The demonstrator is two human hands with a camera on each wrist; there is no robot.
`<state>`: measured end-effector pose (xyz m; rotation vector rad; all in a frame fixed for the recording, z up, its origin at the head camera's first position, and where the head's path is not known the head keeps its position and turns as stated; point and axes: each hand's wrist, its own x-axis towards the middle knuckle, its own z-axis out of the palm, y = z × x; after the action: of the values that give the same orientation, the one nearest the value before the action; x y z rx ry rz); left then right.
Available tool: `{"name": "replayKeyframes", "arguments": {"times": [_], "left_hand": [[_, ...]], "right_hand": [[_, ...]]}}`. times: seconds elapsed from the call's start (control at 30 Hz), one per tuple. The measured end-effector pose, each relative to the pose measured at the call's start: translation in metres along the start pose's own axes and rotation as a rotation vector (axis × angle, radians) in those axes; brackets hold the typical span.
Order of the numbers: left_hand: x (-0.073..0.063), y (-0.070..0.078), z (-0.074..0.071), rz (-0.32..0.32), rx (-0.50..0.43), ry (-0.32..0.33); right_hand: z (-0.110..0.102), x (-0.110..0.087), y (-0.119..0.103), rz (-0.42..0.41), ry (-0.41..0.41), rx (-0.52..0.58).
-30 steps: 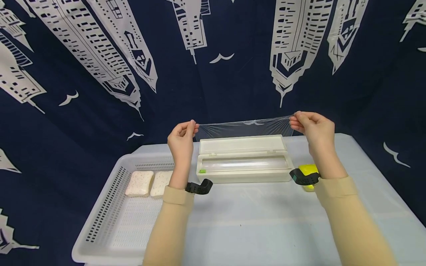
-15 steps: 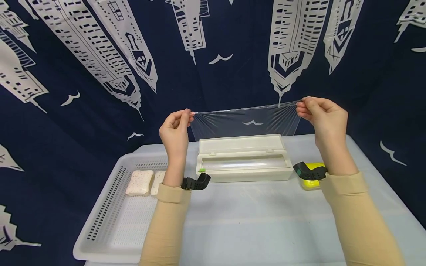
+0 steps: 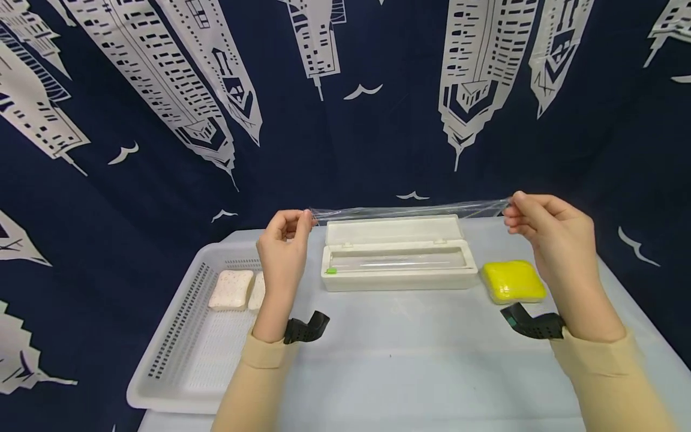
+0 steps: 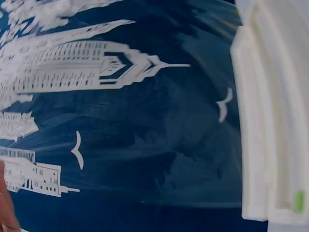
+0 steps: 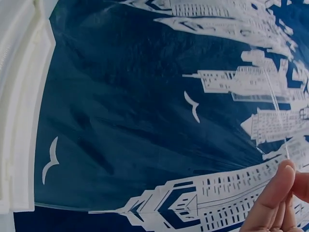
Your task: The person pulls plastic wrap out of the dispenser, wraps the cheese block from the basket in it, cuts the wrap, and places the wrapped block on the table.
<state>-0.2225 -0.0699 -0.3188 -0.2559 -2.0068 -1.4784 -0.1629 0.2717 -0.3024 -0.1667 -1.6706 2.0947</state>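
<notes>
My left hand (image 3: 285, 252) pinches one end of a strip of clear cling film (image 3: 405, 212) between thumb and fingers. The other end is pinched by my right hand (image 3: 561, 246), so the film stretches almost level between them. Just below it stands a white cling film dispenser (image 3: 399, 281) with its lid raised and a clear roll inside. In the left wrist view, wrinkled film spreads out from the dispenser (image 4: 256, 145), and only a bit of the hand shows at the edge. The right wrist view shows the right thumb and fingers (image 5: 275, 198) pressed together at the film's edge.
To the left, a white perforated basket (image 3: 178, 336) holds pale speckled rounded blocks (image 3: 232, 290), one partly behind the left hand. A shiny yellow block (image 3: 513, 281) lies right of the dispenser on the white table (image 3: 410, 372). A navy curtain (image 3: 345, 144) hangs behind.
Both hands first rose with the film, then came down. They are now farther apart, the right hand having moved right, and the yellow block shows fully.
</notes>
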Motion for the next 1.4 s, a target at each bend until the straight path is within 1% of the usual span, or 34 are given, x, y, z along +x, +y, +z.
{"name": "replayKeyframes", "arguments": {"times": [0.07, 0.23, 0.33, 0.43, 0.5, 0.57, 0.67, 0.73, 0.83, 0.97, 1.07, 1.23, 1.4], "left_hand": [[-0.011, -0.002, -0.006, -0.001, 0.069, -0.051], [-0.036, -0.010, -0.022, -0.023, 0.202, -0.217], [-0.049, -0.016, -0.032, -0.020, 0.263, -0.325], [-0.062, -0.020, -0.043, -0.008, 0.312, -0.425], [-0.069, -0.022, -0.049, -0.008, 0.342, -0.493], [-0.077, -0.023, -0.055, -0.024, 0.375, -0.558], [-0.086, -0.026, -0.063, -0.058, 0.412, -0.652], [-0.092, -0.028, -0.068, -0.084, 0.429, -0.698], [-0.103, -0.032, -0.074, -0.116, 0.424, -0.748], [-0.118, -0.040, -0.078, -0.158, 0.410, -0.814], [-0.129, -0.046, -0.082, -0.172, 0.386, -0.874], [-0.144, -0.054, -0.087, -0.189, 0.320, -0.987], [-0.153, -0.062, -0.091, -0.217, 0.257, -1.070]], "right_hand": [[-0.011, -0.011, 0.003, 0.028, -0.043, -0.009], [-0.039, -0.036, 0.020, 0.101, -0.205, -0.035], [-0.054, -0.050, 0.033, 0.160, -0.273, -0.209], [-0.065, -0.065, 0.044, 0.200, -0.332, -0.467], [-0.068, -0.074, 0.048, 0.231, -0.369, -0.603], [-0.068, -0.083, 0.050, 0.267, -0.407, -0.697], [-0.068, -0.092, 0.050, 0.340, -0.458, -0.764], [-0.070, -0.095, 0.051, 0.383, -0.503, -0.783], [-0.075, -0.100, 0.054, 0.443, -0.572, -0.786], [-0.080, -0.107, 0.060, 0.528, -0.645, -0.761], [-0.084, -0.113, 0.067, 0.547, -0.693, -0.740], [-0.096, -0.124, 0.084, 0.548, -0.774, -0.724], [-0.104, -0.135, 0.104, 0.608, -0.818, -0.751]]}}
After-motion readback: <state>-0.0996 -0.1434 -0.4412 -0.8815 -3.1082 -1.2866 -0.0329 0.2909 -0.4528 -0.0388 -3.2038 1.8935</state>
